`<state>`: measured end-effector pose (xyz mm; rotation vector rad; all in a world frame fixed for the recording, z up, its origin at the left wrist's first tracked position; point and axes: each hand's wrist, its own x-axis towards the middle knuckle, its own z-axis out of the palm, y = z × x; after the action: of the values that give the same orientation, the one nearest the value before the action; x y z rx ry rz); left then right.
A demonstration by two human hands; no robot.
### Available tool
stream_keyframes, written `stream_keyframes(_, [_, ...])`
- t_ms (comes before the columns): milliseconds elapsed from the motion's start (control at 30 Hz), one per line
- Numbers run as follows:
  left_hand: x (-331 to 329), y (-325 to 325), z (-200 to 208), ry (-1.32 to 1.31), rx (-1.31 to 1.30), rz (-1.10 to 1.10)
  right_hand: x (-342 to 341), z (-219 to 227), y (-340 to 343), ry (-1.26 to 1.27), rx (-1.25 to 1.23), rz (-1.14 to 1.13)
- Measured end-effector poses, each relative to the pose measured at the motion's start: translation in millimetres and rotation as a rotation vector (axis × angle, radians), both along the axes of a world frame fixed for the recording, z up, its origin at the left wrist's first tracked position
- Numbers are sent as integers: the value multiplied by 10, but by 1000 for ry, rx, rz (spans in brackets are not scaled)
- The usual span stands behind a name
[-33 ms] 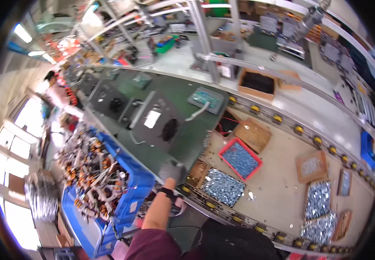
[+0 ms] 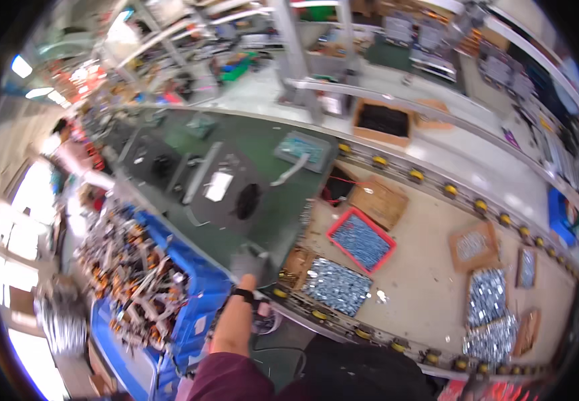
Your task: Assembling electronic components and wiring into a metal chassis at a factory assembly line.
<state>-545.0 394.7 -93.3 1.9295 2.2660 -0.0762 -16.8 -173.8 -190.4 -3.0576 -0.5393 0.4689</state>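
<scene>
We look down on a green work surface (image 2: pixel 273 235), over whose near corner the wearer's left hand (image 2: pixel 247 264), in a grey glove, extends. Its fingers are blurred, and we cannot tell whether they are spread, drawn together or closed on anything; the right hand lies outside the view, so its state likewise escapes us. A black band (image 2: pixel 242 294) circles the left wrist. Beyond the left hand, on the green surface, we find the nearest large item, a grey housing (image 2: pixel 210 204) bearing a white label (image 2: pixel 218 186) and a dark round patch (image 2: pixel 248 201). Behind it and to the right lies a grey tray-like unit with a green board (image 2: pixel 301 151). Just right of the left hand we note a cardboard box of brassy parts (image 2: pixel 288 276), adjoining a heap of shiny metal pieces (image 2: pixel 336 286); a red tray (image 2: pixel 386 256) of small parts lies behind these. To the left stands a blue crate (image 2: pixel 210 284) heaped with tangled components (image 2: pixel 132 271), and farther back, a co-worker (image 2: pixel 75 158).
</scene>
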Motion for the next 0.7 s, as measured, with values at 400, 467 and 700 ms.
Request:
stream_keyframes(400, [23, 138, -226, 32, -252, -6, 260, 774, 1893, 40, 112, 28])
stream_keyframes(467, [124, 3, -212, 40, -261, 4, 398, 670, 2023, 57, 17, 78])
stream_keyframes(700, [853, -738, -178, 278, -351, -37, 662, 334, 2152, 10, -113, 434])
